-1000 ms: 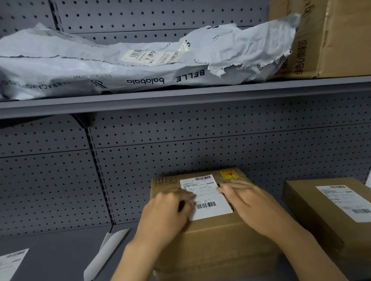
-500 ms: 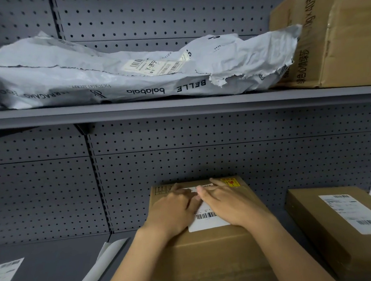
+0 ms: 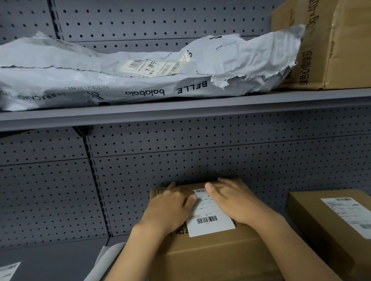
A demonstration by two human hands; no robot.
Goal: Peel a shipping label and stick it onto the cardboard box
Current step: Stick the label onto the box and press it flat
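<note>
A brown cardboard box (image 3: 210, 259) stands on the lower grey shelf, centre bottom. A white shipping label (image 3: 210, 221) with barcodes lies flat on its top. My left hand (image 3: 169, 209) rests flat on the label's left side, fingers spread toward the back. On the label's right side my right hand (image 3: 232, 199) lies palm down, fingers pointing to the box's far edge. Both hands press on the box top and hold nothing. The upper part of the label is partly hidden by the fingers.
A curled white backing sheet (image 3: 97, 271) lies left of the box, and another label sheet (image 3: 3, 278) at the far left. A second labelled box (image 3: 339, 224) sits at the right. Above, a grey mailer bag (image 3: 131, 74) and a large carton (image 3: 335, 33) sit on the upper shelf (image 3: 178, 109).
Both hands slid forward over the label toward the box's far edge, then drew slightly apart, uncovering the label's middle and lower barcode. The view tilted upward.
</note>
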